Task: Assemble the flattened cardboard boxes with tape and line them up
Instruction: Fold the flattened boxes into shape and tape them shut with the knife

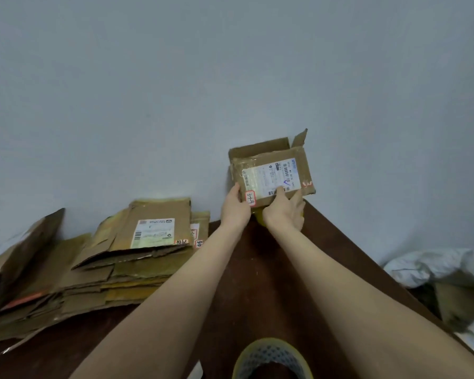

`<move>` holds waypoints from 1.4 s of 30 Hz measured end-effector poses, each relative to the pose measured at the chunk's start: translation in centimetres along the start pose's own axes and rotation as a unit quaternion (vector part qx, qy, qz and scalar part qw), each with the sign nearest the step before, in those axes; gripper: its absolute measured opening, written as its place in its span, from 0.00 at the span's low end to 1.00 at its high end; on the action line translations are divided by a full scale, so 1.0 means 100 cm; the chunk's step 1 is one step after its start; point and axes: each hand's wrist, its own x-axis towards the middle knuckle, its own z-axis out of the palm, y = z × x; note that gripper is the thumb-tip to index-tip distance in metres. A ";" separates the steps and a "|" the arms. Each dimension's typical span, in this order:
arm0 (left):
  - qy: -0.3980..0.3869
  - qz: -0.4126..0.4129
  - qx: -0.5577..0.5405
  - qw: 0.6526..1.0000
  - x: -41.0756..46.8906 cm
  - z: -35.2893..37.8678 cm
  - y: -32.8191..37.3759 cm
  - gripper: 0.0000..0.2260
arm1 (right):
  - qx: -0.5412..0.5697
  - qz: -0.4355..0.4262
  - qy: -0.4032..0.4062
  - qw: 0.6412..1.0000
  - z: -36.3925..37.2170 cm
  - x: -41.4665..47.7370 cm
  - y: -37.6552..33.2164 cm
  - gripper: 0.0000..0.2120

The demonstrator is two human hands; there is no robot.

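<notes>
The dark brown wooden table [257,283] carries a pile of flattened tan cardboard boxes [99,269] on its left. At its far end, against the pale wall [230,77], a small opened-out brown cardboard box [271,166] with a white shipping label is gripped at its near edge by the left hand [234,210] and right hand [285,210], thumbs on its labelled face.

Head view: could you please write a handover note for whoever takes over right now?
Left hand and right hand: both grip the formed box by its lower edge, near the wall.
Flattened boxes: stacked on the table, left side. Tape roll: near edge.
Done: this box is formed, one flap up.
Left: place it, then tape up the stack and line them up.
</notes>
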 end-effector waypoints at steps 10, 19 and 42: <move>-0.096 -0.030 0.064 0.993 -0.015 -0.022 -0.016 0.26 | -0.055 -0.048 -0.055 0.996 0.012 -0.027 0.012 0.32; 0.069 0.090 0.206 0.972 -0.053 -0.115 -0.005 0.19 | 0.022 -0.125 -0.084 0.988 0.005 -0.073 -0.034 0.20; 0.233 -0.027 -0.005 0.972 -0.108 -0.307 -0.050 0.46 | 0.349 -0.091 -0.297 0.884 0.032 -0.176 -0.113 0.12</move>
